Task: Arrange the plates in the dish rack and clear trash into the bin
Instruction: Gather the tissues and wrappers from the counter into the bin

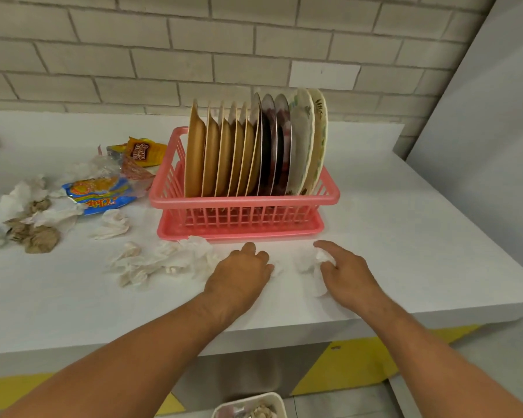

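A pink dish rack (242,202) stands on the white counter (405,236), filled with several upright plates (224,152): tan ones on the left, dark ones in the middle, pale patterned ones on the right. Just in front of the rack, my left hand (239,273) rests palm down with its fingers curled over a bit of white tissue (277,268). My right hand (341,268) closes around a crumpled white tissue (310,262), its forefinger stretched out. More crumpled tissues (163,260) lie left of my left hand. The bin (251,407) shows at the bottom edge, below the counter.
Snack wrappers (103,191) and an orange packet (144,152) lie left of the rack. Further left lies a heap of white and brown crumpled paper (31,218). A brick wall runs behind the counter. The counter's front edge is near my forearms.
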